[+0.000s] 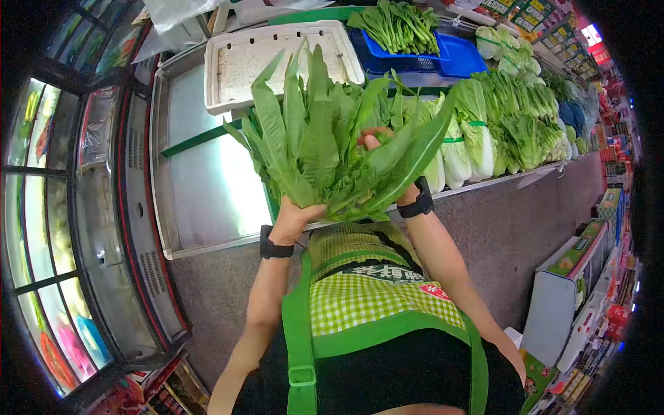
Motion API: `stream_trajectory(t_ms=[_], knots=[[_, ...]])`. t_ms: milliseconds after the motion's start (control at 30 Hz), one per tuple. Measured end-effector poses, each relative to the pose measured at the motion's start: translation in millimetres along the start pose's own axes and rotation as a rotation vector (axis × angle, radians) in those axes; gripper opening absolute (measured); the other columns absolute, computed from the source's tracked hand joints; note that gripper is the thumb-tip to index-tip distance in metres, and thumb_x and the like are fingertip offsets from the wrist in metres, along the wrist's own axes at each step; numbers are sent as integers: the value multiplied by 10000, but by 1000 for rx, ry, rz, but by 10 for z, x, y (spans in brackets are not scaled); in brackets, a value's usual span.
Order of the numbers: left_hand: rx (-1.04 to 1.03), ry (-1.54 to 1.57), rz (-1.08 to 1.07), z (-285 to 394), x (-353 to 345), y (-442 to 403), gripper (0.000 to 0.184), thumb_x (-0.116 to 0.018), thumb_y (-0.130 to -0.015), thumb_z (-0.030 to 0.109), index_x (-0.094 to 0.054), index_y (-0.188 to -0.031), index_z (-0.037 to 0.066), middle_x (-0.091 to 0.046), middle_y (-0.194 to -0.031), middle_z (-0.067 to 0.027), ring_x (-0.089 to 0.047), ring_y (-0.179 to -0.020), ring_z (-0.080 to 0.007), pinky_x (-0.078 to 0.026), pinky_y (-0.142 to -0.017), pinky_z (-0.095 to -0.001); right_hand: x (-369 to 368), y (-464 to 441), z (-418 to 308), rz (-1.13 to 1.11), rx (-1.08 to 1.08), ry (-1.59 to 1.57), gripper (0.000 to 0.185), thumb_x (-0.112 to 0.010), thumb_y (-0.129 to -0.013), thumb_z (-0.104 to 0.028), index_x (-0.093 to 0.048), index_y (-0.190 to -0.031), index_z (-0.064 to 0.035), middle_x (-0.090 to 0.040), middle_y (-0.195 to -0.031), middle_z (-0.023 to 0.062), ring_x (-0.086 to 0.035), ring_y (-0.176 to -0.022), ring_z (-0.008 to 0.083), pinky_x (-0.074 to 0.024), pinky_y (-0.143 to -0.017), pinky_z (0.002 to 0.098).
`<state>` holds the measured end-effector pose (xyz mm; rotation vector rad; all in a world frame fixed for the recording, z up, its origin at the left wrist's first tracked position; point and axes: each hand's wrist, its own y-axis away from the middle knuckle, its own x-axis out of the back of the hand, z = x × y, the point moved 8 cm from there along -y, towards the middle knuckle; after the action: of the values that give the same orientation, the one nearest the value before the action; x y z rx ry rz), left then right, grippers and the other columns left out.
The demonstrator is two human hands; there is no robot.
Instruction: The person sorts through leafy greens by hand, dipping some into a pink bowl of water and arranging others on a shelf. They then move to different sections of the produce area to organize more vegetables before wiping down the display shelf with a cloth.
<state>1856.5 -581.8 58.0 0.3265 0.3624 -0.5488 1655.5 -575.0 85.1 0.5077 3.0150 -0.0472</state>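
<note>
A big bunch of long-leaf lettuce (321, 138), with pointed green leaves fanning upward, is in front of my chest above the edge of the display counter. My left hand (299, 218) is closed around its lower left side, thumb across the leaves. On the other side, my right hand (375, 138) reaches in among the leaves; a thumb and finger show, curled on them, and the rest is hidden by foliage. Each wrist wears a black band. Behind the bunch, a white foam tray (283, 34) lies on the counter.
The metal counter (200, 183) has a green divider strip (200, 140). To the right are tied Chinese cabbages (474, 131) and leafy heads (515, 117). At the back, green stems (398, 28) fill a blue basket (408, 63). Glass-doored coolers (104, 228) stand at left.
</note>
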Motion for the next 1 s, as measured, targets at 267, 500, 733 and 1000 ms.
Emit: stream_trajectory(t_ms=[267,500,733,1000], knots=[[145,5,-15,-166,-4,76,528,-632,-656,-43,-422,-1134,32,-517,-1065,-71,-522,-944,-198,-450,-770,-309,-83,195,194,-104,-219,-794,421,-473,-850,-385,-433,-1118,-63,-513,-1043,52,-507,-899,157,-434,-763,302],[218,716,-59,-357,25,88,525,-559,-689,-12,-394,-1187,11,-485,-1148,-130,-484,-1049,-276,-410,-890,-422,382,221,143,516,-345,-118,71,-536,-781,-106,-483,-768,-62,-446,-589,1,-392,-426,102,-393,-427,285],[167,1029,-2,-367,31,20,584,-561,-665,97,-370,-1213,28,-449,-1185,-163,-429,-1087,-351,-302,-949,-542,298,369,72,601,-218,-498,140,-549,-802,-161,-442,-818,-72,-440,-652,20,-394,-470,111,-412,-482,315],[125,953,150,-330,157,-35,539,-540,-711,54,-358,-1218,29,-445,-1191,-156,-422,-1103,-322,-293,-973,-496,214,445,-162,540,-222,-715,162,-494,-866,-228,-455,-928,-83,-497,-751,56,-403,-503,105,-416,-480,279]])
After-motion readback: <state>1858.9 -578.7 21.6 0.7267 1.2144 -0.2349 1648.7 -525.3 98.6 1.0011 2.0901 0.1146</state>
